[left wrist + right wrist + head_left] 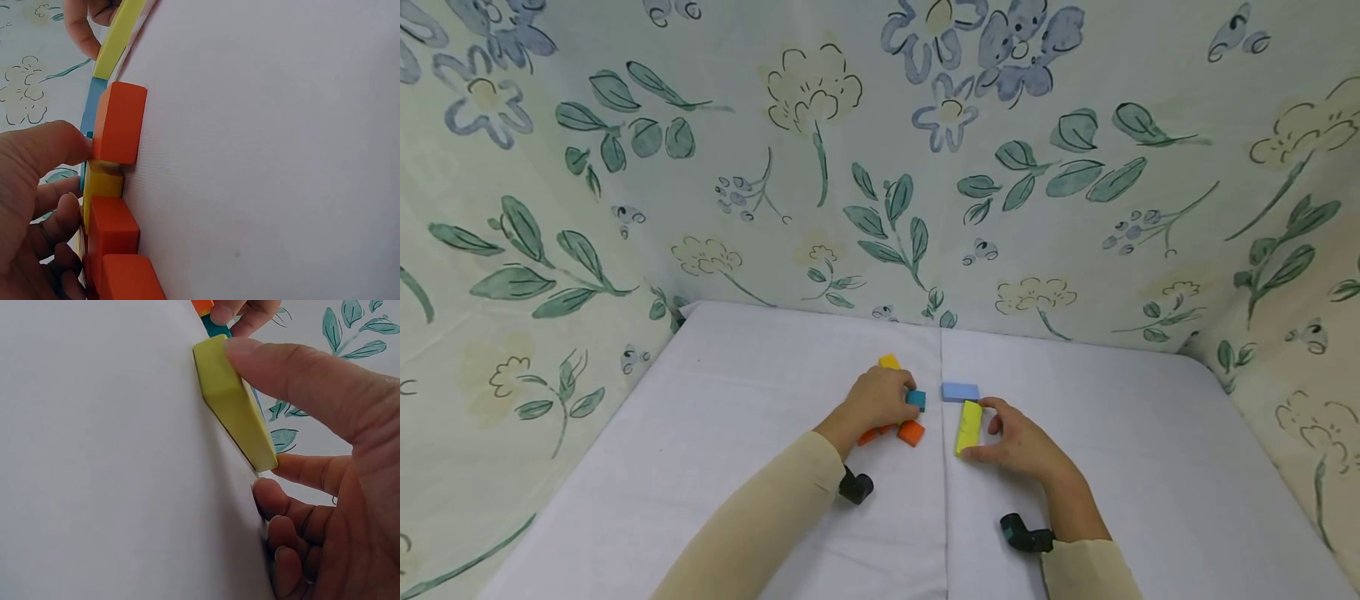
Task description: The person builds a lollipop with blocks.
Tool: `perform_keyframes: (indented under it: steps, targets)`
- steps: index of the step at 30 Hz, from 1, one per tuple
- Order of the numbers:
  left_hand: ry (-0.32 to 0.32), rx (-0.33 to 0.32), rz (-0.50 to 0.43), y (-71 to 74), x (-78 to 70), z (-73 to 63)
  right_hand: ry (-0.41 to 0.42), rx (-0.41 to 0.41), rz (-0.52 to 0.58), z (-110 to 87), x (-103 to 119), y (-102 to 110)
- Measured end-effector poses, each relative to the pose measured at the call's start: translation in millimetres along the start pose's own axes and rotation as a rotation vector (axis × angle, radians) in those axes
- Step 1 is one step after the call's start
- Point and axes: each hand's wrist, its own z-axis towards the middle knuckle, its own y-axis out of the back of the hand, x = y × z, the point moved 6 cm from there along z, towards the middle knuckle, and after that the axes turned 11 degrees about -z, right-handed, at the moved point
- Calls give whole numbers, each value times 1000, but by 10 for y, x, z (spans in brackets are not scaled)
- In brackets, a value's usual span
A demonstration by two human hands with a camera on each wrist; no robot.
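My left hand [876,398] pinches a teal block [916,401] between thumb and forefinger. Orange blocks [912,433] lie beside and below that hand, and a yellow-orange block [889,362] pokes out past its knuckles. In the left wrist view, the thumb tip is right at an orange block [122,124], with a yellow block [105,182] just behind. My right hand [1022,442] holds a long yellow-green block [969,428] by its two ends, thumb at the near end and forefinger at the far one. A blue block [960,392] lies just beyond it.
A white cloth [760,358] with a crease down the middle covers the table. Floral fabric [820,167] hangs behind and at both sides. Black wrist devices [1026,535] sit under both forearms, close above the cloth.
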Motion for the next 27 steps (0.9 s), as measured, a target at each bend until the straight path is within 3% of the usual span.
perform_keyframes:
  steps: [7, 14, 27]
  targets:
    - [-15, -15, 23, 2, -20, -21, 20, 0, -9, -25, 35, 22]
    - [-56, -39, -24, 7, -4, -41, 36, 14, -65, -62, 73, 10]
    - [-20, -28, -66, 13, 45, -56, 74, 25, -108, -116, 203, -28]
